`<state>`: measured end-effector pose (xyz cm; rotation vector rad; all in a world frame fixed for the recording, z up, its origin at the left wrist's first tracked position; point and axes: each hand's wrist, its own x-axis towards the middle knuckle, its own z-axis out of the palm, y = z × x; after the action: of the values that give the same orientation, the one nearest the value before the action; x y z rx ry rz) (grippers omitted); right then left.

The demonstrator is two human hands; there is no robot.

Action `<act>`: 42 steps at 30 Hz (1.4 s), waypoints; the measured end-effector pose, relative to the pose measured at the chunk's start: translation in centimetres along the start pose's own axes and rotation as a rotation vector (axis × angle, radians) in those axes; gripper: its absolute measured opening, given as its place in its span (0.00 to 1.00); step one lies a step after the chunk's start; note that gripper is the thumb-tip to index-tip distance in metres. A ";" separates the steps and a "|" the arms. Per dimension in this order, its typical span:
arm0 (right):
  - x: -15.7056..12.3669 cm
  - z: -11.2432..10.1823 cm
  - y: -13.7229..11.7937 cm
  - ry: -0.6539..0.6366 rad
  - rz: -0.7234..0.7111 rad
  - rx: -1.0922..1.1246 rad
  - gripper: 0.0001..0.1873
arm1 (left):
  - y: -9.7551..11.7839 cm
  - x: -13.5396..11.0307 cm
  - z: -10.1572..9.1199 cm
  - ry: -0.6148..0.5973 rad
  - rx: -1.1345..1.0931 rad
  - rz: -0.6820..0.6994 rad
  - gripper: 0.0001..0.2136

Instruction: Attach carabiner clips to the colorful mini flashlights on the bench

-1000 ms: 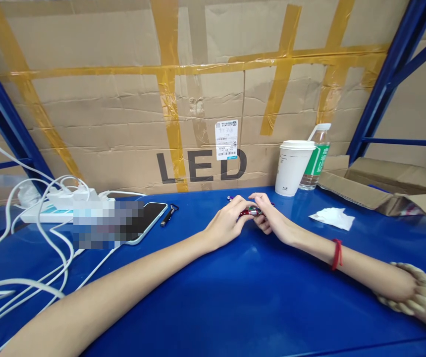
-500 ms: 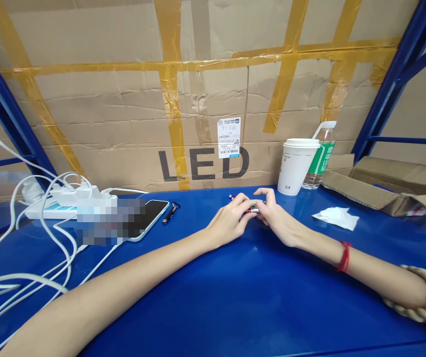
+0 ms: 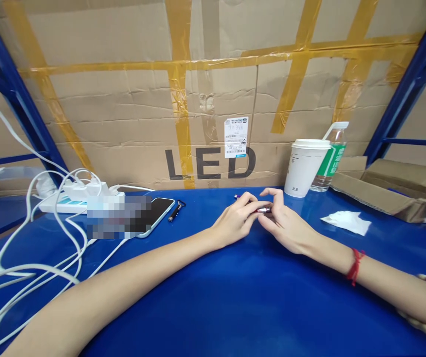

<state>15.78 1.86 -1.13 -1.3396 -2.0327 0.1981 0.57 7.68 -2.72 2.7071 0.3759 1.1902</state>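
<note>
Near the far middle of the blue table, my left hand (image 3: 237, 218) is closed around a slim, pen-like thing (image 3: 263, 210) with a red and silver end. Its fingers hide most of it. A purple tip (image 3: 237, 197) pokes out behind these fingers; whether it is part of the same thing I cannot tell. My right hand (image 3: 287, 220) meets the silver end, with its thumb apart below and its index finger raised and bent. The other fingers of this hand are largely hidden. A red string circles the right wrist.
Left of my hands lie a small black cylinder with a metal clip (image 3: 176, 211), a phone (image 3: 155, 215) and a power strip (image 3: 53, 203) with white cables. Rightward are a paper cup (image 3: 304, 171), a bottle (image 3: 334, 158), a crumpled tissue (image 3: 346, 222) and an open carton (image 3: 387, 201). Taped cardboard (image 3: 124, 114) stands behind.
My right thumb has moved down, away from the slim thing, and the right hand has opened somewhat. The left hand keeps its grip. The whole view has shifted slightly.
</note>
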 end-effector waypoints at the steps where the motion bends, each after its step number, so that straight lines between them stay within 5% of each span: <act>1: 0.0 0.0 0.0 0.002 0.002 -0.007 0.23 | 0.0 0.0 0.0 -0.004 -0.002 -0.002 0.16; 14: -0.2 0.3 0.0 0.031 -0.015 -0.206 0.27 | 0.0 0.0 0.1 0.039 0.002 0.021 0.14; 25: -0.1 0.6 0.4 -0.002 -0.146 0.200 0.31 | 0.3 0.1 -0.1 0.028 -0.016 0.115 0.10; 30: -0.2 0.4 -0.2 -0.072 -0.008 0.408 0.36 | 0.3 0.1 -0.1 -0.023 0.000 0.142 0.10; 35: 0.2 0.9 0.0 -0.083 0.143 0.522 0.35 | 0.0 0.0 0.2 0.053 -0.029 0.102 0.12; 42: 0.8 0.6 0.0 -0.232 0.115 0.460 0.25 | 0.1 0.0 0.2 0.054 -0.067 0.116 0.16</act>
<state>15.23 2.73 -1.26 -1.1764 -1.9327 0.8531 0.79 7.57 -2.83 2.6760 0.1838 1.2847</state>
